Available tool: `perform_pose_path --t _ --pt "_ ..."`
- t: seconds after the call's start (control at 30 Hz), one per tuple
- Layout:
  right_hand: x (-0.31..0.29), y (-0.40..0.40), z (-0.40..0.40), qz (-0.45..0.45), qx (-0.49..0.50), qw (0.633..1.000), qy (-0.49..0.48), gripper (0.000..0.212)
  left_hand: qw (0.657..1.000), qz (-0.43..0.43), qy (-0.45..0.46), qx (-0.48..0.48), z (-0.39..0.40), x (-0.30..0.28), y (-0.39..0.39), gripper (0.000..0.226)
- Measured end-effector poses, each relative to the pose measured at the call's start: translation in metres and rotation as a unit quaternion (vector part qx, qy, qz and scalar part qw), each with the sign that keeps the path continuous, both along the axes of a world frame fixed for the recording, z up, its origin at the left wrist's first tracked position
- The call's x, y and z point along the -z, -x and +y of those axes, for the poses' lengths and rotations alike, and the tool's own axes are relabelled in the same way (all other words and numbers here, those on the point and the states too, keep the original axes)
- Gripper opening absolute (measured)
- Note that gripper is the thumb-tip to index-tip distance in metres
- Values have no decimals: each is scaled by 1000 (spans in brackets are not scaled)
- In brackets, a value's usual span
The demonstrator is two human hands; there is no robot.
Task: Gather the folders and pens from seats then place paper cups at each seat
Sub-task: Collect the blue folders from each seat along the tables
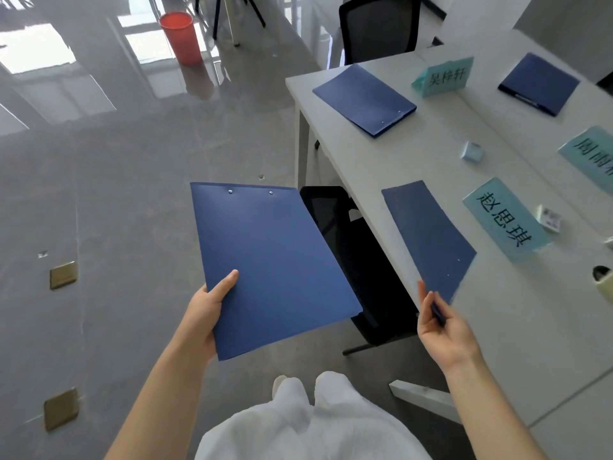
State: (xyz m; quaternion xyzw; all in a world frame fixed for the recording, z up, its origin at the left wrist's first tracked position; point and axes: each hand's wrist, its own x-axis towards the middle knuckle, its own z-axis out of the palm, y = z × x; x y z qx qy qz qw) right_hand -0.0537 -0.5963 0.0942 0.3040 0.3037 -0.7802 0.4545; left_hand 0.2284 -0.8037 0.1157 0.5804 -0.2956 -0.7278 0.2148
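Note:
My left hand (207, 313) grips the near left edge of a blue folder (275, 263), held flat above the floor beside the table. My right hand (444, 330) pinches the near corner of a second blue folder (428, 237) lying on the white table (517, 327) by the nearest seat; a dark blue sliver shows between its fingers. Two more blue folders lie farther away, one at the table's far left corner (365, 99) and one at the far right (539, 83), the latter with a pen along its near edge. No paper cups are visible.
Teal name cards (504, 219) (444, 76) (590, 154) stand along the table's middle, with small boxes (471, 151) (549, 219) beside them. A black chair (351, 247) is tucked under the table, another (378, 28) is at the far end. A red bin (180, 38) stands on the floor.

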Motion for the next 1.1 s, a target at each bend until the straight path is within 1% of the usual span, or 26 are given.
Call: perform_pose_path --t 0.07,0.1,0.13,0.17,0.23,0.27,0.3,0.43,0.53,0.67,0.83,0.93,1.03,1.07,1.1 --pt "-1 -8 -4 4 -36 999 15 96 1000 3 5 3 -8 -2 -3 32" --pt "-3 -12 -8 11 -56 998 20 103 1000 4 8 4 -12 -3 -4 32" --pt "-7 -17 -14 21 -83 996 21 104 1000 6 11 5 -17 -4 -7 33" --pt "-10 -22 -21 35 -112 993 18 96 1000 8 12 6 -23 -5 -11 34" --pt "-17 -32 -35 85 -157 984 0 58 1000 13 11 9 -34 -6 -18 37" --pt "-23 -36 -44 115 -184 976 -8 44 1000 15 12 10 -39 -6 -22 39" --pt "-28 -40 -53 142 -214 966 -7 38 1000 16 14 10 -44 -7 -24 41" --pt "-41 -56 -86 207 -305 929 1 42 1000 16 15 0 -64 -11 -37 44" --pt "-43 -66 -110 271 -397 877 -28 42 1000 22 19 -8 -79 -13 -43 46" --pt "-45 -74 -146 295 -474 828 -42 47 998 46 25 -19 -101 -18 -46 38" --pt "-47 -72 -204 330 -524 783 -60 46 999 29 33 -17 -143 -10 -40 34" --pt "-46 -63 -255 369 -551 744 -81 38 999 25 31 -2 -180 -4 -28 28" --pt "-48 -51 -306 393 -561 721 -105 30 1000 26 13 -6 -224 -2 -14 28" --pt "-49 -46 -323 404 -566 709 -119 28 1000 28 7 -7 -240 -3 -10 29" --pt "-51 -41 -339 421 -572 689 -140 25 1000 26 3 -10 -256 -4 -7 30"
